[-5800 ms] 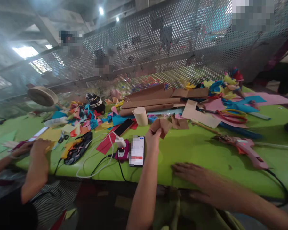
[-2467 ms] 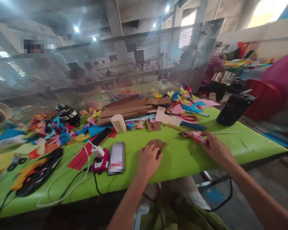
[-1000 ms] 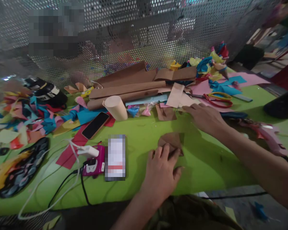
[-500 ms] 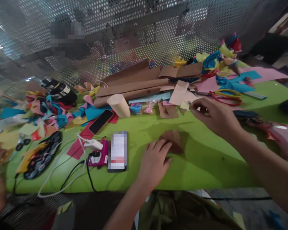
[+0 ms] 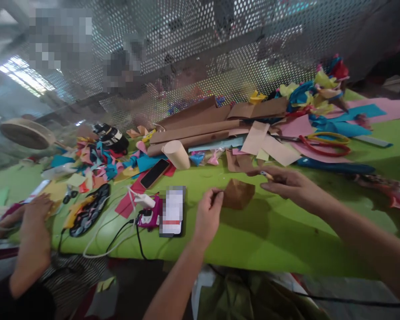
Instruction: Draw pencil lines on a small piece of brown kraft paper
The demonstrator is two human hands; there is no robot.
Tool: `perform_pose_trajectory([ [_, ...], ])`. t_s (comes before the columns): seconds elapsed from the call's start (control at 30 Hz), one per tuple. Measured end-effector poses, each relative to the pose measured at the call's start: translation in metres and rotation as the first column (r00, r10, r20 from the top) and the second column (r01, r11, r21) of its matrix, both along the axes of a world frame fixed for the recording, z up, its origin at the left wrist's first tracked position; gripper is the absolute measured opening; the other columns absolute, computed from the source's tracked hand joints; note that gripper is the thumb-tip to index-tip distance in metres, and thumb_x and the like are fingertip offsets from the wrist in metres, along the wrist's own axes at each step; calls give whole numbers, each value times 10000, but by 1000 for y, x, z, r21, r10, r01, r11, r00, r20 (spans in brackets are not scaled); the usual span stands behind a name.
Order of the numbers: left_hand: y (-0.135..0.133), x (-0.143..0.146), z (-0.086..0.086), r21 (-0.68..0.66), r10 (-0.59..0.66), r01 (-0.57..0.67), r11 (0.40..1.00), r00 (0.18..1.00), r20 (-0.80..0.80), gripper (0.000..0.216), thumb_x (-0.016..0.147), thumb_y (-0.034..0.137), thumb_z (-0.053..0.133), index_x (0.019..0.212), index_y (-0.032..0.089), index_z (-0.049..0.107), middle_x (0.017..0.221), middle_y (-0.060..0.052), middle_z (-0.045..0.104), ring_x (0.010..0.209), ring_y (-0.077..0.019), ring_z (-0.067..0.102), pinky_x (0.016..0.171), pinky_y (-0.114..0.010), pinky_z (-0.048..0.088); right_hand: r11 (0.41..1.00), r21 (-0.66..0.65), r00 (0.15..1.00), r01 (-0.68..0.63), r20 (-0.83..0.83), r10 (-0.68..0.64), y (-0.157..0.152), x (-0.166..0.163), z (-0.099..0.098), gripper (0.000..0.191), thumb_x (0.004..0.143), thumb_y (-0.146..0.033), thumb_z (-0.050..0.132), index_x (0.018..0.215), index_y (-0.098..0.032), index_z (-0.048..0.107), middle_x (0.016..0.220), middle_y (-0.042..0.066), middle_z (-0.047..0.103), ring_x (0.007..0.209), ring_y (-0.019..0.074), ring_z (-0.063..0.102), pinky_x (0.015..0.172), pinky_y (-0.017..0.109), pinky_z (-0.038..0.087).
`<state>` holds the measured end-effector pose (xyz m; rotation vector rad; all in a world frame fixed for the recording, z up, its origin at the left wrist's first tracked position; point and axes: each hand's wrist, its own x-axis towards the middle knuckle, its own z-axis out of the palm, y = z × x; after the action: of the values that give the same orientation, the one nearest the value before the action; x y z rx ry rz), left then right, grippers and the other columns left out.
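My left hand [image 5: 210, 209] pinches the left edge of a creased piece of brown paper [image 5: 238, 194], lifted a little off the green tabletop [image 5: 283, 240]. To the right of it, my right hand [image 5: 288, 180] is closed on a small slim object with a pale tip [image 5: 266, 175]; its kind is too small to make out. That tip points toward the paper but stays apart from it. Just behind my right hand lie a folded brown paper scrap [image 5: 236, 162] and pale paper sheets [image 5: 276, 150].
Scissors with red and yellow handles [image 5: 326, 143] lie at the right. Left of my hands are a lit phone [image 5: 173, 211], a magenta power strip [image 5: 149, 218] with cables, and a paper roll [image 5: 176, 154]. Farther left, a co-worker's hand [image 5: 40, 206] rests among paper scraps.
My left hand has picked the brown paper up from the tabletop. My right hand has drawn back toward me, with the small slim object showing between its fingers. The view has shifted left.
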<state>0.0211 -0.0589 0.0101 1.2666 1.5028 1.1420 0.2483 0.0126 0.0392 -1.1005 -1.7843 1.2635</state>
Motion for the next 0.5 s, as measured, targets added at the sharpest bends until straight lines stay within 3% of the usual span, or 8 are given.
perform_pose_trajectory([
  [0.07,4,1,-1,-57,39,-27,998,976,213,249,901,428,662,918,180,645,882,-36,726,848,-187,676,784,-301,539,997,-53,998,-55,-14,54,-2,-4,-1,485,810,-606,705,1125,-242,763,936,70,753,861,251,676,706,342,526],
  [0.17,7,6,-1,-125,13,35,992,931,364,356,781,473,778,900,175,622,826,-31,724,784,-189,681,761,-323,550,996,-58,997,-74,-4,74,-1,-8,-5,601,774,-716,704,1117,-227,773,904,77,761,880,280,694,742,381,552],
  [0.3,6,12,1,-133,-30,91,987,915,403,360,748,427,822,924,173,639,801,-29,738,809,-191,693,816,-336,547,999,45,998,11,60,-13,4,-7,-13,570,749,-688,748,1093,-235,781,994,99,768,966,321,695,791,421,563],
  [0.4,7,14,3,-147,-55,132,980,897,438,408,731,435,837,970,171,639,806,-28,745,818,-205,711,844,-365,557,999,-19,999,-33,25,33,6,-6,-18,501,746,-639,771,1044,-236,777,1008,91,780,991,327,705,806,417,567],
  [0.5,8,15,3,-178,-56,147,973,898,436,433,715,461,841,955,171,625,775,-20,728,762,-199,702,785,-355,565,993,-91,997,-74,-15,73,8,-6,-20,424,740,-615,762,873,-213,754,847,55,772,817,280,704,710,374,549],
])
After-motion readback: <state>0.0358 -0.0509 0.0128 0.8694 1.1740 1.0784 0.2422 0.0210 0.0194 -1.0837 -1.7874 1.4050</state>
